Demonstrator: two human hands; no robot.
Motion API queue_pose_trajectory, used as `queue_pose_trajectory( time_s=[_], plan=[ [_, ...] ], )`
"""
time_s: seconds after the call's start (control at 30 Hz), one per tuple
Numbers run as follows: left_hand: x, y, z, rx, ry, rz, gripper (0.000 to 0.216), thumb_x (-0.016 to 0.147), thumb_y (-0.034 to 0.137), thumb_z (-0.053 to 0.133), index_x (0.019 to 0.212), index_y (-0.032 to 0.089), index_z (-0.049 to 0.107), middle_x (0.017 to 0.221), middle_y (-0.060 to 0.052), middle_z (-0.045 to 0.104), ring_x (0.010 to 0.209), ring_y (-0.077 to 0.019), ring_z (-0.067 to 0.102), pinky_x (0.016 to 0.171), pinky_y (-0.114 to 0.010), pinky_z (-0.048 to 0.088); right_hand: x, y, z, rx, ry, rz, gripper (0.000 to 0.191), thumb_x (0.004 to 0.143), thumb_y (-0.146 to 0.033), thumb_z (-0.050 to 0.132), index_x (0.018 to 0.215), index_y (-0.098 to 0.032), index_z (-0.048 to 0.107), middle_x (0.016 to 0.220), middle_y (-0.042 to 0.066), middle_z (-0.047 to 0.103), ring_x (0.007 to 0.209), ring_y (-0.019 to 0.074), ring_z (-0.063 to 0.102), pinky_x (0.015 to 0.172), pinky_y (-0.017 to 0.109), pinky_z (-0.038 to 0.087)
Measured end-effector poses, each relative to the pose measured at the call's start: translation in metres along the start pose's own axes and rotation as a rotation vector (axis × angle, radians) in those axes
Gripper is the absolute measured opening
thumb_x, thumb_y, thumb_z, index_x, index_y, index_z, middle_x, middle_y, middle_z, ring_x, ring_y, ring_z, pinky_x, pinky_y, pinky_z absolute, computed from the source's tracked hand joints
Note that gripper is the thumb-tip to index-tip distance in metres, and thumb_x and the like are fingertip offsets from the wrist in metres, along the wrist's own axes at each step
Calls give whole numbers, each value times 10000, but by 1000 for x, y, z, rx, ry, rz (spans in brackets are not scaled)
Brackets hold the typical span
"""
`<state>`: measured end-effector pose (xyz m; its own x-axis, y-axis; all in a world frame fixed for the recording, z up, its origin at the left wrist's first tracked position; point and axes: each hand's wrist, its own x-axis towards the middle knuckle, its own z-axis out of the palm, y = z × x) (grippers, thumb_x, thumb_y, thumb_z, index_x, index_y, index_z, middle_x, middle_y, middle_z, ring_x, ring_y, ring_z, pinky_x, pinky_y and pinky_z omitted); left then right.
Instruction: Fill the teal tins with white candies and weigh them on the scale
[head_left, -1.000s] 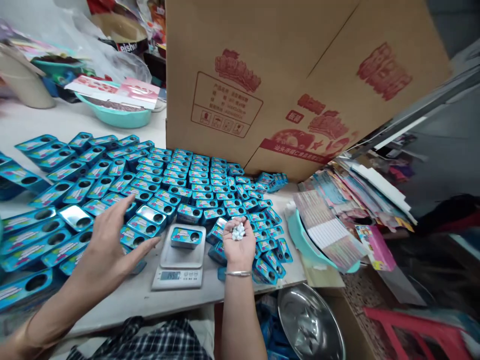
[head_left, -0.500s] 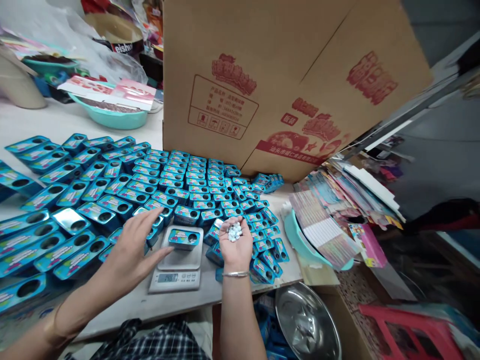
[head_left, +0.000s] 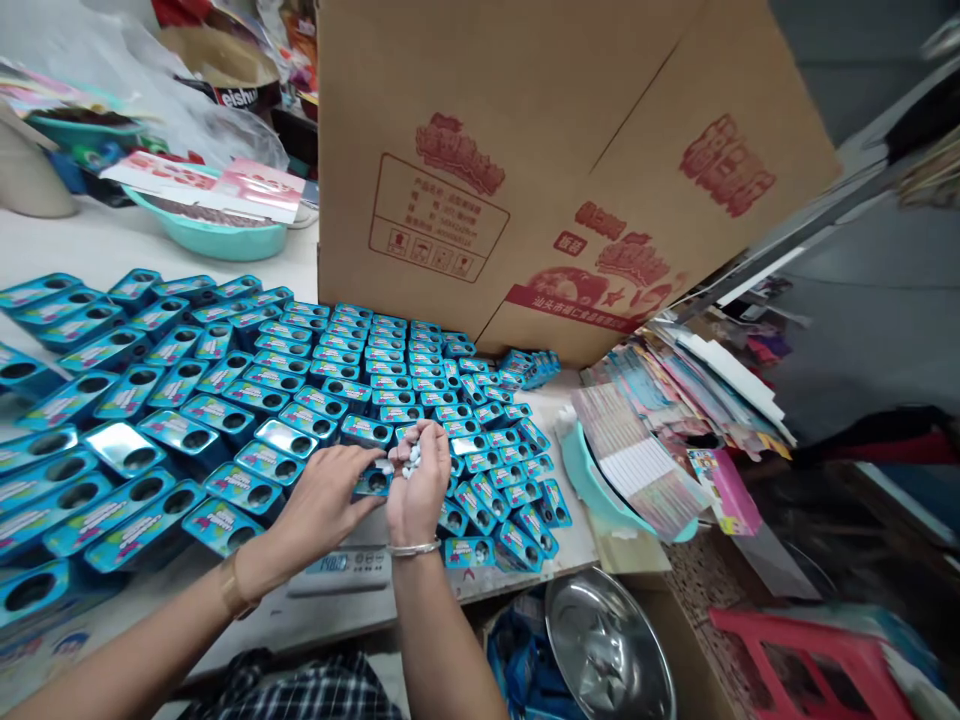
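My right hand (head_left: 421, 480) is cupped, palm up, around small pale white-blue candies (head_left: 412, 462). It is just right of a blue tin (head_left: 373, 482) with a round dark hole in its top. This tin rests on a small digital scale (head_left: 341, 572), largely covered by my hands. My left hand (head_left: 335, 492) comes in from the left, its thumb and fingers apart on either side of the tin; whether they touch it I cannot tell. A pale bit shows by its fingertips. Several matching blue tins (head_left: 274, 463) stand around the scale, round holes facing up.
A big cardboard box (head_left: 555, 130) stands behind the tins. Turquoise basins hold printed cards, one at back left (head_left: 225, 238) and one on the right (head_left: 581, 475). A steel bowl (head_left: 611, 640) sits below the table edge, near a red stool (head_left: 780, 640).
My right hand has moved left with the candies and its fingers have curled in. My left hand has come right to the tin on the scale.
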<state>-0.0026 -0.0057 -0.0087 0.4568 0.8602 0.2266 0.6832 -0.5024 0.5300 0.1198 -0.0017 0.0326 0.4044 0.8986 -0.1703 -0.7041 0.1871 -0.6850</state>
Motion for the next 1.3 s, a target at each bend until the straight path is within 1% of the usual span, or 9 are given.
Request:
queue_pose_trajectory(
  time_s=[0.17, 0.33, 0.5, 0.63, 0.77, 0.9, 1.0, 1.17, 1.3],
  plan=[
    [2, 3, 2, -5, 12, -20, 396, 807, 260, 628, 1200, 232, 592, 1066, -58, 665, 1001, -262, 591, 878, -418, 419, -1, 9, -1, -91, 16, -48, 162, 875, -360, 615, 859, -201, 586, 674, -73, 498, 553, 51, 439, 563, 182, 410],
    [1, 2, 6, -76, 31, -6, 364, 818, 245, 608, 1180, 207, 603, 1069, -75, 652, 990, -256, 591, 879, -413, 450, 1, 10, -4, -39, 26, -7, 137, 861, -330, 628, 870, -204, 575, 658, -80, 493, 527, 44, 435, 539, 174, 408],
    [-2, 2, 9, -165, 64, -8, 406, 829, 254, 610, 1232, 210, 582, 1148, -95, 637, 1074, -267, 584, 951, -434, 477, 15, 0, -11, 133, 81, 193, 84, 894, -281, 555, 858, -216, 516, 617, -105, 433, 403, 26, 291, 374, 137, 235],
    [-9, -1, -9, -199, 83, 4, 570, 848, 370, 648, 1377, 244, 477, 1298, -101, 582, 1211, -275, 532, 1030, -455, 458, 23, -24, -20, 293, 33, 335, 138, 947, -226, 448, 811, -212, 470, 584, -108, 403, 371, 28, 272, 339, 130, 202],
    [-23, -17, -40, -148, 145, -41, 651, 861, 547, 623, 1411, 254, 435, 1341, -98, 550, 1258, -286, 504, 1077, -472, 424, 22, -55, -31, 366, -74, 316, 139, 959, -180, 428, 835, -210, 485, 616, -99, 427, 388, 27, 309, 340, 123, 232],
    [-37, -32, -64, -106, 199, -100, 548, 884, 569, 578, 1343, 282, 493, 1300, -59, 579, 1215, -278, 539, 1050, -461, 448, 16, -77, -41, 389, -125, 258, 119, 960, -177, 440, 870, -211, 510, 650, -92, 444, 408, 31, 340, 351, 128, 275],
    [-41, -35, -69, -74, 211, -95, 399, 913, 512, 550, 1247, 295, 558, 1198, -30, 620, 1139, -265, 569, 996, -448, 475, 14, -82, -45, 396, -147, 235, 118, 957, -173, 446, 868, -210, 514, 656, -91, 445, 413, 28, 341, 359, 126, 279],
    [-36, -32, -59, 38, 197, -1, 243, 921, 443, 543, 1003, 269, 692, 1001, -36, 676, 962, -253, 612, 888, -440, 476, 13, -78, -47, 417, -124, 249, 164, 975, -191, 409, 849, -203, 513, 633, -94, 441, 405, 28, 331, 354, 122, 269],
    [-28, -27, -49, 149, 170, 41, 273, 930, 441, 506, 936, 276, 723, 937, -45, 694, 921, -259, 617, 929, -487, 420, 13, -74, -46, 410, -123, 262, 160, 976, -198, 416, 845, -206, 508, 620, -96, 439, 403, 35, 317, 353, 126, 262]
  ],
)
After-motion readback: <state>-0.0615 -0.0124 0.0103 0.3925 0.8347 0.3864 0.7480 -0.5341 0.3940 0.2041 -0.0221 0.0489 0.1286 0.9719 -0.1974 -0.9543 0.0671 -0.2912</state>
